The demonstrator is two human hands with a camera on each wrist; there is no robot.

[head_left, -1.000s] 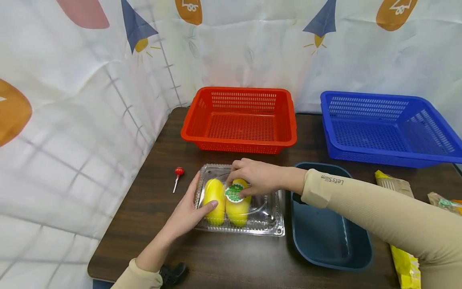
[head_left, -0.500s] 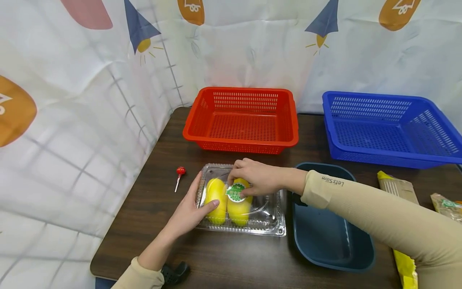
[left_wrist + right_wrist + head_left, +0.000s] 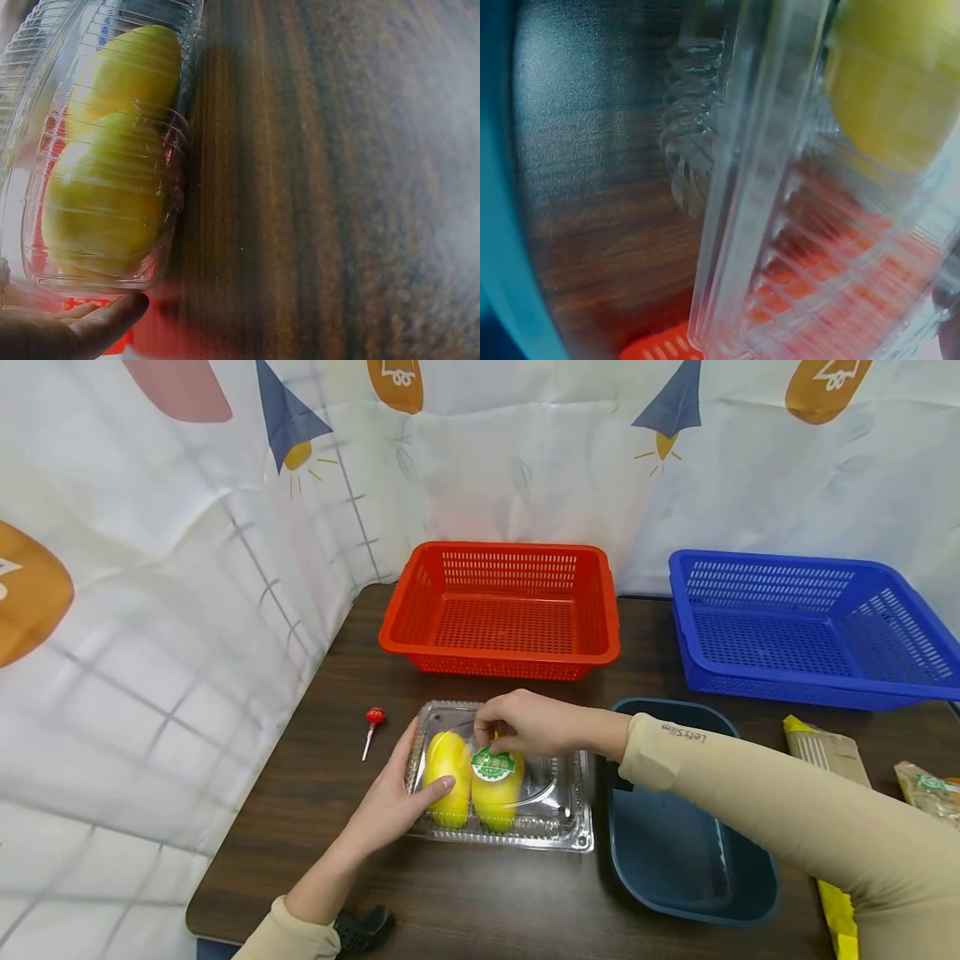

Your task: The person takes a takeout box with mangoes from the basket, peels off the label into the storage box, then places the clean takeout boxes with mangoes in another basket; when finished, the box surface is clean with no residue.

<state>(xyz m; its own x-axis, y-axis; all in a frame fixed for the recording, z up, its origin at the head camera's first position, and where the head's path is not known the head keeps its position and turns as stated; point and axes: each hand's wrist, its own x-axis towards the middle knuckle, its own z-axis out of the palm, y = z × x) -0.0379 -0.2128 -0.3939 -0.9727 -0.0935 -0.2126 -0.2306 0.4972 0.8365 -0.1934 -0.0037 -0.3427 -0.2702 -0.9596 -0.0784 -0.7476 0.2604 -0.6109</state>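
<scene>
On the bench [image 3: 300, 827], two fruits [image 3: 447, 750] lie inside a box [image 3: 555, 842]; a lollipop [image 3: 375, 716] lies left, a tray [image 3: 675, 860] right, packets [image 3: 828, 747] farther right, left basket [image 3: 498, 659] and right basket [image 3: 817, 687] far.

Red basket [image 3: 495, 665] and blue basket [image 3: 787, 689] before a patterned curtain [image 3: 525, 468]
Both stand at the back of a dark table [image 3: 292, 810]; nearer, a dark blue tub [image 3: 667, 852], a partly yellow packet [image 3: 828, 752] right of it, and at left a red lollipop [image 3: 375, 717] (its stick [image 3: 367, 747] toward the near edge).
</scene>
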